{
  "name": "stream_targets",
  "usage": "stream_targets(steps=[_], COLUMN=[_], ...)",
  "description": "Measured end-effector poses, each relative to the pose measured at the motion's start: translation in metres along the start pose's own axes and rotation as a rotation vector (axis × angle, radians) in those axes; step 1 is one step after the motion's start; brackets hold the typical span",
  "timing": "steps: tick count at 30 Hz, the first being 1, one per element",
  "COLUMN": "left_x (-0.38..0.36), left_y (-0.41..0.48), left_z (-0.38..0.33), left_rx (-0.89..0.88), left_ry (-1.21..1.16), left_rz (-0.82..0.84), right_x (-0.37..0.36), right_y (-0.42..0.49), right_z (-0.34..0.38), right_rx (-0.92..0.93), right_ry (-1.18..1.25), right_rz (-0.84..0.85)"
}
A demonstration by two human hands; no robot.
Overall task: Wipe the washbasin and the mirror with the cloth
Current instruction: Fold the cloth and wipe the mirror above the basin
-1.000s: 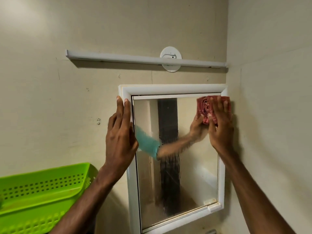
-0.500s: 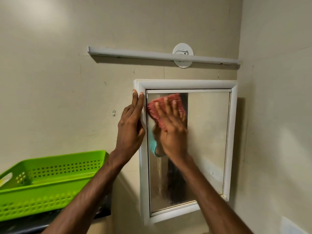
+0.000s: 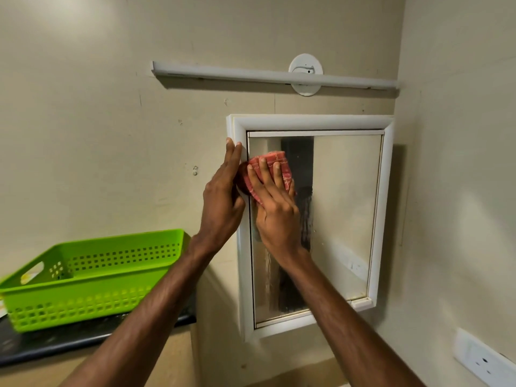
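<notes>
A white-framed mirror (image 3: 346, 208) hangs on the beige wall. My right hand (image 3: 275, 208) presses a folded red cloth (image 3: 279, 163) flat against the glass near the mirror's upper left, fingers straight on top of the cloth. My left hand (image 3: 223, 202) rests with straight fingers against the left side of the mirror frame (image 3: 386, 191). The washbasin is out of view.
A bright green perforated plastic basket (image 3: 92, 277) sits on a dark shelf (image 3: 69, 342) at the lower left. A white tube light (image 3: 273, 76) runs above the mirror. A white wall socket (image 3: 485, 361) is on the right wall, low down.
My right hand swept the cloth from the mirror's upper right corner to the upper left, then a little lower. My left hand stayed on the left frame.
</notes>
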State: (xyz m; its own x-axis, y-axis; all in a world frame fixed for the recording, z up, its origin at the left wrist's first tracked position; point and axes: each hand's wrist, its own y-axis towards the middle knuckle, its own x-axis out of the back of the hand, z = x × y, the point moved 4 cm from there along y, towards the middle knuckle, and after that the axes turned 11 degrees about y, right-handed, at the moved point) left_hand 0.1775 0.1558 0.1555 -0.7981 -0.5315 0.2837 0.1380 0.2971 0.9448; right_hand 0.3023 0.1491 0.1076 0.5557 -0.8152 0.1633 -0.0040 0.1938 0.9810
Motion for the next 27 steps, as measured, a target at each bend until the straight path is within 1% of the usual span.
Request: stream_targets(steps=[6,10,13,16,18,22,27], left_x=[-0.01,-0.014,-0.014,-0.016,-0.017,-0.017,-0.017], left_y=[-0.027,-0.033,-0.034,-0.037,-0.039,-0.04,-0.04], left_z=[-0.003,-0.001,-0.004,-0.006,-0.006,-0.005,-0.003], left_rx=[0.008,-0.001,0.01,0.003,-0.012,-0.033,-0.034], left_ry=[0.007,0.035,0.031,0.065,0.095,0.128,0.112], left_rz=[0.039,0.047,0.064,0.087,0.078,0.065,0.117], right_x=[-0.01,-0.014,-0.011,0.001,0.014,0.047,0.099], right_y=[-0.039,-0.06,-0.062,-0.057,-0.053,-0.049,-0.049], right_z=[-0.007,-0.018,-0.029,-0.043,-0.059,-0.107,-0.18], right_rx=[-0.027,-0.019,0.002,0.007,-0.026,-0.147,-0.258], right_ry=[-0.029,-0.09,-0.122,-0.102,-0.084,-0.061,-0.065], right_rz=[0.047,0.091,0.129,0.121,0.081,-0.068,-0.222])
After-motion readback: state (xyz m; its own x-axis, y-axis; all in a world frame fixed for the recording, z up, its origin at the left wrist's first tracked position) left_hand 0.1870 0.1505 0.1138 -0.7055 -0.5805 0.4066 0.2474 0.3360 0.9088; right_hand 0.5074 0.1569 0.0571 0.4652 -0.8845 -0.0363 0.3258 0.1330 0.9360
